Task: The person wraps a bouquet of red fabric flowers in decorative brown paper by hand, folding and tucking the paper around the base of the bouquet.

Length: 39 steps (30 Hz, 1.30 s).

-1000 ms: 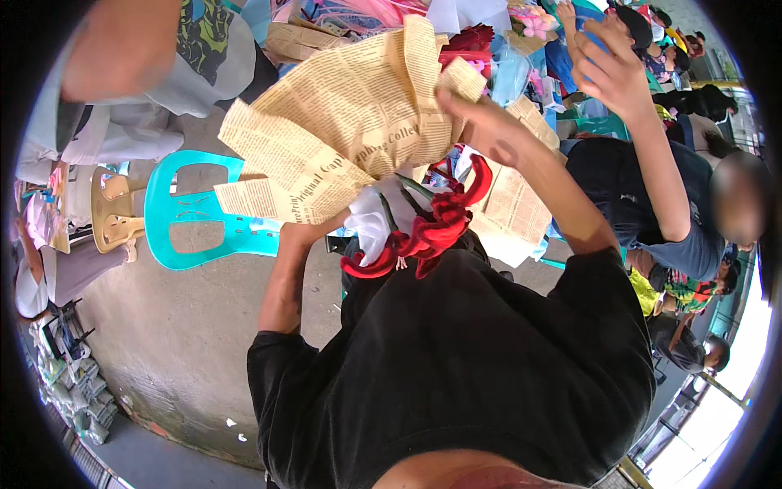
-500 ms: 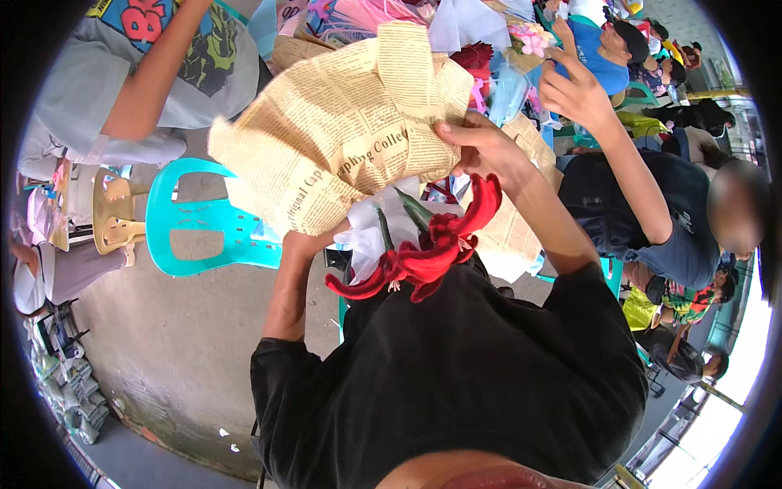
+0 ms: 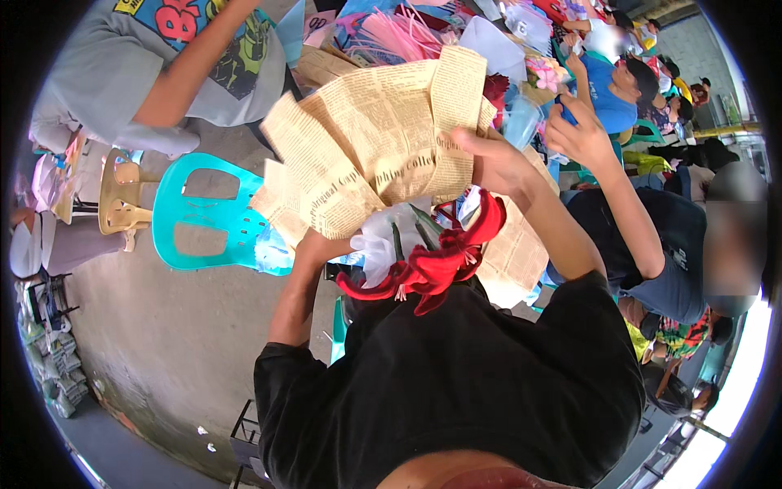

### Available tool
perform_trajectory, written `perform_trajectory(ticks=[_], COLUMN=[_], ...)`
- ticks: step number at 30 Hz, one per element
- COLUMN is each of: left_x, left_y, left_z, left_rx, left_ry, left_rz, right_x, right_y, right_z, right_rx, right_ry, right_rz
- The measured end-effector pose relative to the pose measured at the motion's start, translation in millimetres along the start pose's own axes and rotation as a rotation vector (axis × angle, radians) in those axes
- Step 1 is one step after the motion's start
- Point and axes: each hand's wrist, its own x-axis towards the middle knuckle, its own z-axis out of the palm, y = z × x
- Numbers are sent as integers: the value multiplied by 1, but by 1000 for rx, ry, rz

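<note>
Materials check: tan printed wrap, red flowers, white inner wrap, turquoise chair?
Tan printed wrap: paper, matte; crisp creases and folded edges.
Red flowers: fuzzy, probably chenille stem; soft pile along the petals.
White inner wrap: thin, translucent, softly crumpled; tissue or fabric, can't tell.
Turquoise chair: likely moulded plastic, smooth; rounded one-piece back with cut-outs.

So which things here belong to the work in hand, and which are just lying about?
In hand:
- newsprint paper, left hand at its lower edge, right hand at its right side
- red fuzzy flowers
- sheer white wrap beside their stems

Apparently just about:
- teal chair
- tan chair
- pink strands
- pink flower
</note>
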Motion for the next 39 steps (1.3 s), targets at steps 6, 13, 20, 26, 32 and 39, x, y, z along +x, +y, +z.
perform_trajectory(ticks=[6,13,20,26,32,39], left_x=[3,-3,-11,-7,-6,2], left_y=[-17,-9,0,2,6,-23], left_z=[6,1,-5,-12,-9,-25], left_rx=[111,165,78,-23,-13,190], left_ry=[21,10,143,168,143,68], left_rz=[220,150,249,256,237,199], right_x=[15,15,-4,-20,0,27], right_y=[-11,-22,-50,-82,-132,-108], right_z=[-8,-17,-17,-19,36,97], right_rx=[-49,-29,188,-530,-960,-1420], right_ry=[-63,-144,-493,-369,-668,-1017], right_rz=[128,204,142,55,-272,379])
